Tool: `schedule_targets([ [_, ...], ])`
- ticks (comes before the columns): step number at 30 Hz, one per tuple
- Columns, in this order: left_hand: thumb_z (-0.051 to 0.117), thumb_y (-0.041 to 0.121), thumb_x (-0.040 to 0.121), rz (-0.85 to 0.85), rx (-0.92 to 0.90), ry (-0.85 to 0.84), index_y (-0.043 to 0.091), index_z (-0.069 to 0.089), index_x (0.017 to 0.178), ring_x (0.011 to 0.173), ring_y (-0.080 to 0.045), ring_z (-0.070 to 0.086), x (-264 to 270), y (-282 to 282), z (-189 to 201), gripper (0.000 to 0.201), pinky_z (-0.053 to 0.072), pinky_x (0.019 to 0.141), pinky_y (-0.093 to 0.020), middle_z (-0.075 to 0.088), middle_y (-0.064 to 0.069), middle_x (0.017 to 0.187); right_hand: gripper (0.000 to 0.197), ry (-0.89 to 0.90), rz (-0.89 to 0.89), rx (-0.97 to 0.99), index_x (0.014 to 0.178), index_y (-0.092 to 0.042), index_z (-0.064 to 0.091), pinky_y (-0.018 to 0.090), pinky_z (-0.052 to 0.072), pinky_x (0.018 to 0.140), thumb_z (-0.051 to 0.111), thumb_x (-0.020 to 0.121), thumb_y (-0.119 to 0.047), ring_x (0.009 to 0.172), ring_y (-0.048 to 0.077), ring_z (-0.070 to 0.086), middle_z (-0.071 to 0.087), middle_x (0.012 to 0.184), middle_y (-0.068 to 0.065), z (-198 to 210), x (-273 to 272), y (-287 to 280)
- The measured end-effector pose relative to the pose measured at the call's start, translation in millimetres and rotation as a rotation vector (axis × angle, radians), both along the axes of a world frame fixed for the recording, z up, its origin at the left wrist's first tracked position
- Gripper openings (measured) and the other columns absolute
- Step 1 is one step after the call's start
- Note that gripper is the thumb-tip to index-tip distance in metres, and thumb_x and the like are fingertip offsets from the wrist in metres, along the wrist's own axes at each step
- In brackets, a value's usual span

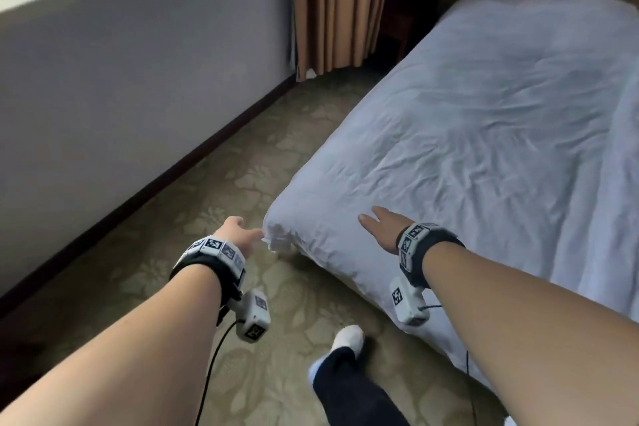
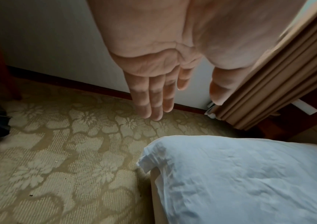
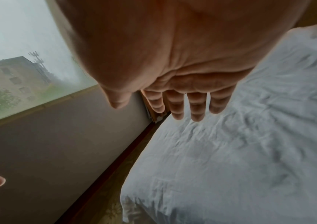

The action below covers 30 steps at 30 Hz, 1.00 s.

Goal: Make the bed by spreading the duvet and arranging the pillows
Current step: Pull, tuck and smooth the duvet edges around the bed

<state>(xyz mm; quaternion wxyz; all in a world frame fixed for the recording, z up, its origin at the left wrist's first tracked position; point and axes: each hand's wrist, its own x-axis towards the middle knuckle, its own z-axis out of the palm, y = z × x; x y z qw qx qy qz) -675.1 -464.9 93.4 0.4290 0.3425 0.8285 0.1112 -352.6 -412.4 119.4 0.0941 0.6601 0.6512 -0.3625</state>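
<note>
A white, wrinkled duvet [image 1: 484, 131] lies spread over the bed, and its near corner [image 1: 276, 239] hangs bunched over the bed's edge. My left hand [image 1: 242, 230] is just left of that corner, over the carpet. In the left wrist view the left hand [image 2: 184, 106] has straight fingers and holds nothing, with the duvet [image 2: 249, 181] below and to its right. My right hand [image 1: 380, 223] hovers flat, palm down, just above the duvet near the corner. The right wrist view shows the right hand [image 3: 150, 110] spread over the duvet [image 3: 249, 151]. No pillow shows clearly.
Patterned beige carpet [image 1: 214, 190] forms an aisle between the bed and a grey wall [image 1: 138, 79] under a window. A tan curtain [image 1: 339, 3] hangs at the aisle's far end, beside dark wooden furniture. My foot [image 1: 349, 339] stands on the carpet close to the bed.
</note>
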Motion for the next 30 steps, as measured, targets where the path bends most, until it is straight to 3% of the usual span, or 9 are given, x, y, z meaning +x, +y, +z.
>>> schedule_targets([
  [4,0.076,0.045,0.084,-0.049,-0.019,0.013,0.018,0.04,0.149,0.114,-0.041,0.066,-32.0,46.5,-22.5,0.079,0.055,0.098,-0.054,0.064,-0.02,0.131,0.076,-0.021,-0.003,-0.063,0.158,-0.021,0.025,0.048,0.035,0.115,0.031,0.099,-0.068,0.142,0.032,0.041,0.034,0.161,0.007,-49.7,-36.2,54.6],
  [8,0.072,0.06,0.07,-0.018,-0.039,-0.023,0.027,0.048,0.142,0.107,-0.029,0.071,-87.3,127.9,-48.2,0.083,0.056,0.098,-0.05,0.068,-0.006,0.125,0.072,0.0,-0.019,-0.09,0.157,-0.019,0.03,0.045,0.036,0.115,0.035,0.1,-0.063,0.142,0.03,0.042,0.036,0.161,0.007,-83.3,-82.7,125.5],
  [11,0.07,0.062,0.056,0.124,-0.021,-0.111,0.02,0.059,0.124,0.069,-0.025,0.068,-129.3,177.6,-97.8,0.08,0.062,0.077,-0.055,0.074,-0.013,0.097,0.068,-0.022,-0.032,-0.089,0.156,-0.019,0.031,0.044,0.04,0.111,0.04,0.101,-0.058,0.138,0.033,0.046,0.039,0.158,0.01,-101.6,-118.8,166.8],
  [13,0.067,0.059,0.054,0.148,-0.065,-0.204,0.007,0.059,0.104,0.055,-0.024,0.053,-137.1,191.8,-120.8,0.072,0.05,0.051,-0.042,0.065,-0.015,0.073,0.069,-0.061,-0.053,-0.099,0.155,-0.018,0.031,0.044,0.044,0.106,0.043,0.099,-0.057,0.134,0.035,0.048,0.037,0.156,0.012,-113.7,-138.8,186.8],
  [14,0.067,0.055,0.059,0.144,-0.099,-0.245,0.007,0.057,0.094,0.057,-0.024,0.051,-136.6,196.2,-126.4,0.06,0.042,0.051,-0.035,0.06,-0.012,0.071,0.071,-0.089,-0.063,-0.106,0.155,-0.018,0.031,0.044,0.044,0.106,0.044,0.098,-0.058,0.134,0.036,0.047,0.035,0.157,0.013,-120.8,-146.8,195.4],
  [17,0.068,0.049,0.077,0.168,-0.165,-0.285,0.019,0.059,0.093,0.07,-0.026,0.061,-134.3,212.8,-153.8,0.036,0.047,0.061,-0.037,0.065,-0.008,0.083,0.074,-0.216,-0.097,-0.093,0.155,-0.023,0.028,0.05,0.029,0.116,0.041,0.094,-0.063,0.145,0.034,0.032,0.022,0.163,0.008,-146.9,-164.4,219.3],
  [21,0.071,0.049,0.075,0.103,-0.27,-0.374,0.018,0.055,0.089,0.071,-0.025,0.051,-140.2,241.9,-217.9,0.038,0.042,0.062,-0.037,0.057,-0.009,0.084,0.075,-0.365,-0.219,-0.035,0.157,-0.032,0.016,0.057,0.003,0.121,0.035,0.093,-0.066,0.154,0.029,0.005,0.004,0.168,0.0,-185.0,-180.8,254.2],
  [26,0.068,0.046,0.087,0.039,-0.393,-0.436,0.021,0.056,0.089,0.077,-0.026,0.056,-152.8,277.1,-287.6,0.028,0.045,0.062,-0.036,0.057,-0.006,0.089,0.079,-0.411,-0.383,-0.069,0.159,-0.037,-0.001,0.063,-0.004,0.119,0.019,0.092,-0.074,0.155,0.023,-0.01,-0.012,0.169,-0.005,-257.8,-214.9,260.8],
  [30,0.068,0.051,0.073,0.088,-0.519,-0.477,0.018,0.053,0.09,0.064,-0.024,0.05,-158.3,289.5,-346.9,0.041,0.04,0.055,-0.027,0.052,-0.01,0.092,0.089,-0.495,-0.418,-0.006,0.157,-0.032,-0.02,0.064,-0.012,0.117,0.014,0.09,-0.079,0.15,0.027,-0.029,-0.03,0.164,0.002,-315.8,-228.9,240.2],
])
